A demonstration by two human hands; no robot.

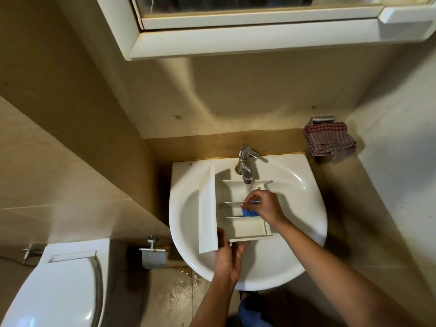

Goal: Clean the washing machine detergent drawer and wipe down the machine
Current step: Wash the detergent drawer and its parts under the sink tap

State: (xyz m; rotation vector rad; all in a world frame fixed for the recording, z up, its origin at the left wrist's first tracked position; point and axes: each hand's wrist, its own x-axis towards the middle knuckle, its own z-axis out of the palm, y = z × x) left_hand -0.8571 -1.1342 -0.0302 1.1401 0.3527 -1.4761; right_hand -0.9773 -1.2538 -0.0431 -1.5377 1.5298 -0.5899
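Observation:
A white detergent drawer [245, 228] lies across the white sink [295, 185], its front panel [208, 213] at the left and its compartments under the tap [245, 166]. My left hand [230, 256] grips the drawer's near edge by the front panel. My right hand [264, 206] reaches into the middle compartment, its fingers curled on a blue insert [247, 212] there, partly hidden by the hand. Whether water runs from the tap is not clear.
A checked red cloth [329, 139] sits on the ledge at the back right. A toilet [54, 286] stands at the lower left, with a paper holder [153, 256] beside the sink. A white cabinet [259, 31] hangs overhead. The floor below is wet.

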